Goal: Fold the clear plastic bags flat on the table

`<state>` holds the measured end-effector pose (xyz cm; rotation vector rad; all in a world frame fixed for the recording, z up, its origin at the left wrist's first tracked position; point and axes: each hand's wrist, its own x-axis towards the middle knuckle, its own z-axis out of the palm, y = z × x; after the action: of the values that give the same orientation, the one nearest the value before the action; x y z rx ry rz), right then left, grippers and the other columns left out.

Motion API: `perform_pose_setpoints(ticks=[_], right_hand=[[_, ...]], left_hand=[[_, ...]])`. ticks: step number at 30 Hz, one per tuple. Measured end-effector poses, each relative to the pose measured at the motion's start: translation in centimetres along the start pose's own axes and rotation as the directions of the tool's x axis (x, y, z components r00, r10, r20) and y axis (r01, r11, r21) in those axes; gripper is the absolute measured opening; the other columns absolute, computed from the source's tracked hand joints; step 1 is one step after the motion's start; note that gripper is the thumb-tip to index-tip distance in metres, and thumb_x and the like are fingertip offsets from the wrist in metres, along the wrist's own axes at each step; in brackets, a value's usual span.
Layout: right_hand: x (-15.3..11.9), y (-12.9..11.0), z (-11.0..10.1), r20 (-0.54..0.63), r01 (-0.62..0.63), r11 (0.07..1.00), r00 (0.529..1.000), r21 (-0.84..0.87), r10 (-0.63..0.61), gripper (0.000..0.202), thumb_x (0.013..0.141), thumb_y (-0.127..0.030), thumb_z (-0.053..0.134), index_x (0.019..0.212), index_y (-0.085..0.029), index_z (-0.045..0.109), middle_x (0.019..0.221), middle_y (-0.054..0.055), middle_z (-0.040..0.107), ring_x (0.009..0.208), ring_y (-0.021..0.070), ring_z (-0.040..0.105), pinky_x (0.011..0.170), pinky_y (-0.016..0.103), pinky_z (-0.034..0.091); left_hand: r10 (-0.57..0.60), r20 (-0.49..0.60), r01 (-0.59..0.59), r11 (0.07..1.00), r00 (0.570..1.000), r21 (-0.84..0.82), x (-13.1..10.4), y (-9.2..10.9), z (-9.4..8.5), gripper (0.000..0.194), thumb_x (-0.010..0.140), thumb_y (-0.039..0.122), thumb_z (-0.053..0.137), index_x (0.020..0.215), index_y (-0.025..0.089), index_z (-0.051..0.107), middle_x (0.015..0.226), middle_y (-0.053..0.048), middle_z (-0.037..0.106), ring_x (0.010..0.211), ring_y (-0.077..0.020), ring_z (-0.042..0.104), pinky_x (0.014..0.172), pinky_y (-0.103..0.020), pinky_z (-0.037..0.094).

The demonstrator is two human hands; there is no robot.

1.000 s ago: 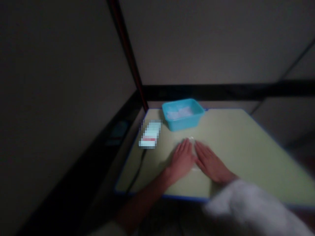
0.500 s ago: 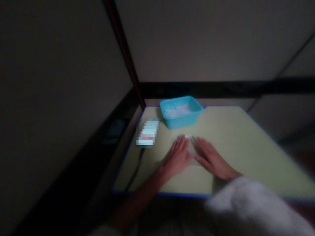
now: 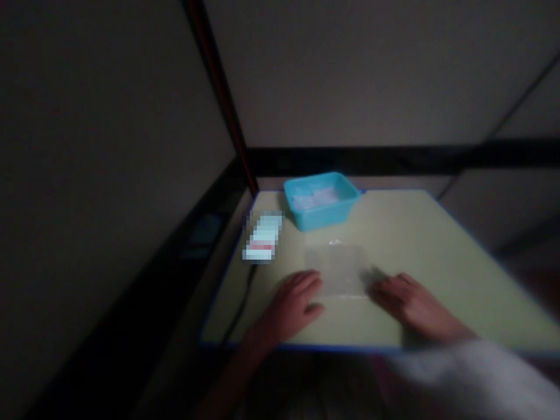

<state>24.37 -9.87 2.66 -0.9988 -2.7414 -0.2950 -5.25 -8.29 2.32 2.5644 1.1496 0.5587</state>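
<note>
A clear, flat plastic sheet or bag (image 3: 339, 269) lies on the pale yellow table (image 3: 411, 233), between my two hands. My left hand (image 3: 294, 306) is at its left edge, thumb and fingers apart, with nothing held. At the sheet's right side is my right hand (image 3: 405, 300), its fingers bent downward and blurred; whether they pinch anything is unclear. Behind the sheet stands a turquoise plastic basket (image 3: 324, 217) with whitish, thin-looking pieces (image 3: 317, 197) inside.
A lit phone (image 3: 265, 234), pixelated, lies at the table's left side, with a dark cable (image 3: 240, 309) running from it to the front edge. Walls rise behind the table and on its left.
Both hands have drawn back toward me and moved apart, left hand to the left and right hand to the right. The clear sheet they covered now shows.
</note>
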Motion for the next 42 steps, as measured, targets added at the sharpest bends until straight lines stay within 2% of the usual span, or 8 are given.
perform_pose_setpoints(ticks=[5, 9, 16, 23, 29, 32, 36, 42], right_hand=[[-0.1, 0.1, 0.3, -0.040, 0.001, 1.000, 0.999, -0.012, -0.002, 0.029, 0.094, -0.014, 0.039, 0.088, -0.017, 0.067, 0.086, 0.009, 0.068, 0.073, 0.0204, 0.062, 0.067, 0.037, 0.047], [-0.4, -0.2, 0.2, -0.067, -0.083, 0.990, 0.994, 0.115, 0.091, 0.026, 0.095, -0.020, 0.039, 0.100, -0.014, 0.064, 0.090, 0.012, 0.069, 0.076, 0.0212, 0.065, 0.066, 0.036, 0.053], [-0.4, -0.4, 0.1, -0.193, -0.139, 0.941, 0.960, 0.308, 0.205, 0.025, 0.095, -0.022, 0.040, 0.105, -0.016, 0.062, 0.097, 0.012, 0.069, 0.086, 0.0213, 0.066, 0.073, 0.035, 0.056], [0.4, -1.3, -4.0, -0.217, -0.162, 0.855, 0.929, 0.492, 0.301, 0.017, 0.091, -0.021, 0.047, 0.101, -0.020, 0.061, 0.098, 0.008, 0.069, 0.091, 0.0204, 0.065, 0.077, 0.035, 0.054], [0.4, -3.0, -9.0, -0.136, -0.280, 0.716, 0.875, 0.639, 0.464, 0.018, 0.089, -0.032, 0.051, 0.081, -0.023, 0.065, 0.077, 0.004, 0.070, 0.067, 0.0176, 0.066, 0.058, 0.025, 0.053], [1.0, -3.1, -10.3, -0.058, -0.319, 0.576, 0.839, 0.753, 0.541, 0.025, 0.088, -0.037, 0.053, 0.071, -0.022, 0.063, 0.065, 0.002, 0.066, 0.057, 0.0150, 0.062, 0.051, 0.023, 0.050], [2.4, -1.6, -8.4, 0.165, -0.373, 0.301, 0.824, 0.877, 0.542, 0.030, 0.086, -0.045, 0.054, 0.070, -0.019, 0.058, 0.055, -0.001, 0.058, 0.049, 0.0119, 0.056, 0.045, 0.022, 0.045], [4.1, 1.1, -2.3, 0.353, -0.458, 0.137, 0.814, 0.878, 0.461, 0.037, 0.074, -0.053, 0.062, 0.064, -0.019, 0.052, 0.053, -0.002, 0.053, 0.047, 0.0113, 0.050, 0.044, 0.024, 0.042]], left_hand=[[0.006, -0.011, -0.006, 1.000, 1.000, 0.030, 0.0, 0.0, 0.1, 0.040, 0.076, 0.023, 0.065, 0.115, 0.019, 0.057, 0.130, -0.007, 0.055, 0.119, -0.0233, 0.049, 0.103, -0.040, 0.039], [0.006, -0.057, -0.002, 0.998, 0.998, 0.060, 0.2, 0.5, 0.2, 0.037, 0.075, 0.024, 0.066, 0.111, 0.019, 0.058, 0.125, -0.007, 0.058, 0.115, -0.0242, 0.053, 0.101, -0.040, 0.041], [0.018, -0.120, 0.002, 0.986, 0.993, 0.164, 0.9, 0.6, 0.6, 0.022, 0.078, 0.006, 0.056, 0.096, 0.017, 0.063, 0.104, -0.008, 0.068, 0.097, -0.0226, 0.062, 0.090, -0.039, 0.048], [-0.081, -0.236, -0.001, 0.945, 0.968, -0.328, 0.2, 1.0, -1.8, 0.016, 0.085, 0.013, 0.050, 0.090, 0.017, 0.065, 0.096, -0.006, 0.070, 0.090, -0.0165, 0.065, 0.082, -0.028, 0.051], [-0.196, -0.106, 0.110, 0.839, 0.975, -0.533, -0.8, 4.3, -7.2, 0.015, 0.085, 0.023, 0.052, 0.081, 0.017, 0.065, 0.080, -0.003, 0.070, 0.075, -0.0150, 0.065, 0.066, -0.023, 0.049], [-0.277, 0.071, 0.242, 0.652, 0.958, -0.718, -0.7, 4.9, -8.3, 0.019, 0.084, 0.032, 0.052, 0.079, 0.016, 0.061, 0.070, -0.002, 0.067, 0.063, -0.0143, 0.064, 0.055, -0.021, 0.047], [-0.311, 0.225, 0.356, 0.470, 0.923, -0.808, 0.7, 3.1, -6.3, 0.021, 0.077, 0.035, 0.055, 0.070, 0.016, 0.054, 0.064, 0.001, 0.062, 0.053, -0.0129, 0.061, 0.050, -0.021, 0.045], [-0.463, 0.206, 0.467, 0.566, 0.862, -0.680, 3.4, -1.6, -1.0, 0.016, 0.070, 0.028, 0.052, 0.061, 0.015, 0.051, 0.057, 0.003, 0.051, 0.054, -0.0111, 0.053, 0.048, -0.019, 0.042]])
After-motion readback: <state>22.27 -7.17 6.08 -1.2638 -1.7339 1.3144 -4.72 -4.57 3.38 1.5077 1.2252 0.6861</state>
